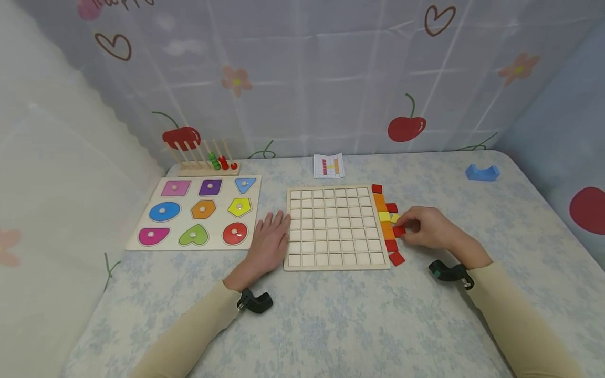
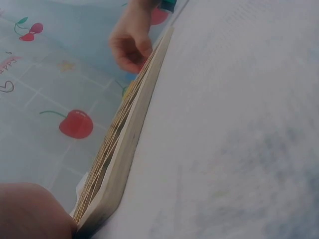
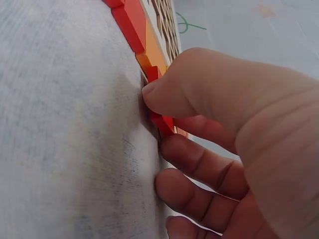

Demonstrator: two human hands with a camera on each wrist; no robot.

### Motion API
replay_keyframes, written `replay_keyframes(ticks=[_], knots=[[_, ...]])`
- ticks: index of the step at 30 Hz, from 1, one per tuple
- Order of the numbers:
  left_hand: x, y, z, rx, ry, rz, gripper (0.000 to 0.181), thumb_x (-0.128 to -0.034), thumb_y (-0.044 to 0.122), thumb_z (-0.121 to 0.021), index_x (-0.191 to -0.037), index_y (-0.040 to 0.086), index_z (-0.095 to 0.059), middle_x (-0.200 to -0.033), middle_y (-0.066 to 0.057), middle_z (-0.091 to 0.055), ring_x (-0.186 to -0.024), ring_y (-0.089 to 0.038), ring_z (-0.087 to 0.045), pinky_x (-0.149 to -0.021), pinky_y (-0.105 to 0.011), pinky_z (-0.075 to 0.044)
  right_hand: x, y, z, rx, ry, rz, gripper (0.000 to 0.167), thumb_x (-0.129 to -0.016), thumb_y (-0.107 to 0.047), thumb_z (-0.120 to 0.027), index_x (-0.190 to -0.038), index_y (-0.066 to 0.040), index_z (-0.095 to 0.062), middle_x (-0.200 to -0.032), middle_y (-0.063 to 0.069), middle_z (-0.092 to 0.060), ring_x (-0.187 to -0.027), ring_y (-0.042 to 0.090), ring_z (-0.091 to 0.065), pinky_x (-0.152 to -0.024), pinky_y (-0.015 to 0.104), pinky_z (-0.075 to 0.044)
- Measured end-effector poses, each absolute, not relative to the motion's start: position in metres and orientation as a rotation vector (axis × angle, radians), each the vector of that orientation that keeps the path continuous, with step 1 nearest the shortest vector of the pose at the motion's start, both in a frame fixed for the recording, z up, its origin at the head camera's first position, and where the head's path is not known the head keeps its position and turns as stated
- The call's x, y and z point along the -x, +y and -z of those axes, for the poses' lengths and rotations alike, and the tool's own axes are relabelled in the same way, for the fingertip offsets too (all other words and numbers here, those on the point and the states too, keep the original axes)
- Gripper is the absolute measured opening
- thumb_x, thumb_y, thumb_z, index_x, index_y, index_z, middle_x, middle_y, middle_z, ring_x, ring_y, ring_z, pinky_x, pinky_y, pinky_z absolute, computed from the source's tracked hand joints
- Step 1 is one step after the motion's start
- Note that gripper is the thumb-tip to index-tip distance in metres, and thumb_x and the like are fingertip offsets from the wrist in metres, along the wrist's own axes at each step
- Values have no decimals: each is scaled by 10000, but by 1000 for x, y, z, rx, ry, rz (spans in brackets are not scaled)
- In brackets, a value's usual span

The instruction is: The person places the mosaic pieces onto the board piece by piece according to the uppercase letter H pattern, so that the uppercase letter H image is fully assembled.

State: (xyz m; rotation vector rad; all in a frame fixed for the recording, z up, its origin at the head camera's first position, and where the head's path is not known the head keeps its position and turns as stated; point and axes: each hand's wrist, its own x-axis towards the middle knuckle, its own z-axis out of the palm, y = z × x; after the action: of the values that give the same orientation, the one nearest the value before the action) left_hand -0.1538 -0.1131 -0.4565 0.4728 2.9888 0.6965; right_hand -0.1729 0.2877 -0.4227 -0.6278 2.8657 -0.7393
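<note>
A: Landmark?
B: Grid board [image 1: 335,228], pale wood, flat on the patterned bench [image 1: 326,325]. All places read from it.

A: Right hand [image 1: 429,228]?
B: Just off the board's right edge. Thumb and fingertips pinch a red tile [image 1: 399,231]; right wrist view shows the thumb laid over it.

A: Left hand [image 1: 270,242]?
B: At the board's left edge, released, fingers extended and touching the rim.

A: Other tiles?
B: Orange tiles [image 1: 380,202], yellow tiles [image 1: 385,216] and further red tiles [image 1: 396,258], all along the board's right edge. Nearest red one lies askew by the corner.

A: Farther out?
B: Left of the board, a shape puzzle [image 1: 220,223], nine knobbed pieces seated. Back-left of the board, a peg stand [image 1: 210,169] with green and red beads. Printed card [image 1: 329,166] just behind the board, coloured squares on it. Blue holder [image 1: 482,172] well apart, back-right.

A: Backdrop?
B: Pale curtain [image 1: 302,79] behind the board: cherries, hearts, flowers.
</note>
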Motion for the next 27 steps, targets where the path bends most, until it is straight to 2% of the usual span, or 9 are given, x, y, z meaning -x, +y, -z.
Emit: replay_keyframes(ticks=[27], knots=[[152, -114, 455, -503, 3002, -707, 513, -1062, 192, -419, -1549, 29, -422, -1629, -222, -358, -1555, -452, -224, -1237, -640, -171, 175, 286, 418, 610, 2854, 762, 230, -808, -58, -803, -1032, -28, -760, -943, 54, -708, -746, 136, -530, -640, 221, -478]])
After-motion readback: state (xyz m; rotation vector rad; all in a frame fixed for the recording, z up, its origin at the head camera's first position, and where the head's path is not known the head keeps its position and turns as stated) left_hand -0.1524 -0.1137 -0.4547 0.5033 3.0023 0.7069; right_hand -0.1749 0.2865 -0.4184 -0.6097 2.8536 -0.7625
